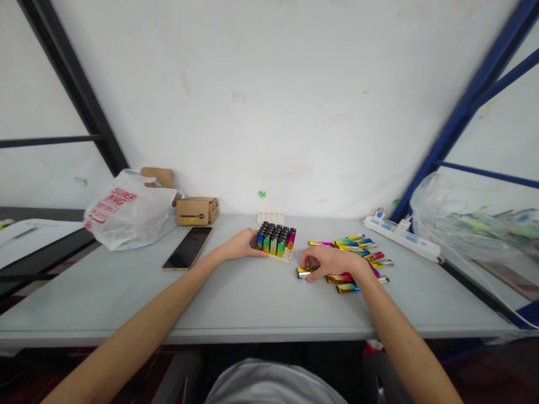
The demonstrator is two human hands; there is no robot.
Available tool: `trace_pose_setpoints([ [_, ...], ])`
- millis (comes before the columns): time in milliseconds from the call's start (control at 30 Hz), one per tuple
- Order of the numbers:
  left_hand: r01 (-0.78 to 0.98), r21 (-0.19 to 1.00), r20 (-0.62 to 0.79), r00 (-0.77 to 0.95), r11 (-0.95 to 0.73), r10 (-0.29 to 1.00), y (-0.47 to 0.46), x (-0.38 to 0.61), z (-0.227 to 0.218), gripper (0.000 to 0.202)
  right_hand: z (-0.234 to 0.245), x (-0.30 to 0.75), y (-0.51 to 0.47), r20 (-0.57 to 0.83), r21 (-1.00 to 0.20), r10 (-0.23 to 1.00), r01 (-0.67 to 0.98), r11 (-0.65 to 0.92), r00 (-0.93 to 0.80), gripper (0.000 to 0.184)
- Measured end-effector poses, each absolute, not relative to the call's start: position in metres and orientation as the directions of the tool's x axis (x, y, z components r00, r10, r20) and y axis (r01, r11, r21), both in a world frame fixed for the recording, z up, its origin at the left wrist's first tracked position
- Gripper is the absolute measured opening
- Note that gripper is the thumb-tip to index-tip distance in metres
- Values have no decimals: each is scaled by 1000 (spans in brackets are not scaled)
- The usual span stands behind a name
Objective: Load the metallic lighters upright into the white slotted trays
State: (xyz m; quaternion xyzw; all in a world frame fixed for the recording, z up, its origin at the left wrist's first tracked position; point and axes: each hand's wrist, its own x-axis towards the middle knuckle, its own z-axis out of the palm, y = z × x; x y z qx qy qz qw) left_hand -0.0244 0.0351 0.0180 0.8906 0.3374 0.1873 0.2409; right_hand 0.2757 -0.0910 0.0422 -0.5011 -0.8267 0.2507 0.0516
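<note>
Several shiny multicoloured lighters (273,242) with black tops stand upright in rows in a white tray (288,257). My left hand (243,244) grips the tray's left side, thumb along the front. To the right, my right hand (326,261) is closed, with thumb and fingers on a gold-and-silver lighter (301,273) that lies low over the table. Part of this lighter is hidden by the fingers. Around and beyond the right hand, a loose pile of metallic lighters (348,288) lies on its side, partly covered by the hand and forearm.
A second white tray (270,217) rests by the wall. Left on the grey table (236,303) are a phone (188,248), a cardboard box (196,211) and a white plastic bag (132,210). At right lie a power strip (402,237) and a clear plastic bag (471,219).
</note>
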Motion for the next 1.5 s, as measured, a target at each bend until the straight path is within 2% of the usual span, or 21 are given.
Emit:
trace_pose_setpoints([
  [133, 505, 564, 169, 704, -654, 689, 34, -25, 18, 54, 43, 280, -86, -8, -368, 920, 857, 361, -392, 23],
  [267, 523, 548, 165, 698, -653, 697, 35, -25, 18, 52, 43, 287, -81, 101, -304, 945, 895, 326, -310, 21],
  [367, 528, 544, 162, 697, -652, 699, 36, -25, 18, 53, 39, 291, -76, 240, -330, 950, 904, 273, -199, 21],
  [433, 525, 543, 165, 699, -655, 696, 35, -25, 19, 54, 37, 290, -74, 304, -413, 943, 873, 260, -137, 22],
  [600, 505, 562, 150, 717, -656, 681, 33, -24, 21, 54, 29, 280, -69, 323, -656, 945, 709, 258, -45, 32],
  [733, 512, 558, 156, 708, -653, 688, 34, -24, 20, 55, 22, 269, -62, 331, -738, 944, 623, 260, -1, 47],
  [1000, 509, 553, 165, 709, -660, 686, 36, -24, 17, 55, 16, 253, -59, 373, -718, 927, 622, 312, -34, 55],
  [1133, 514, 528, 179, 710, -676, 681, 38, -25, 15, 57, 13, 246, -59, 374, -713, 927, 646, 271, 23, 57],
  [1300, 512, 530, 177, 712, -676, 679, 39, -25, 14, 58, 8, 243, -57, 420, -676, 903, 696, 242, 95, 49],
  [1500, 511, 533, 172, 715, -674, 678, 36, -24, 18, 56, 12, 244, -58, 463, -635, 884, 719, 282, 62, 43],
])
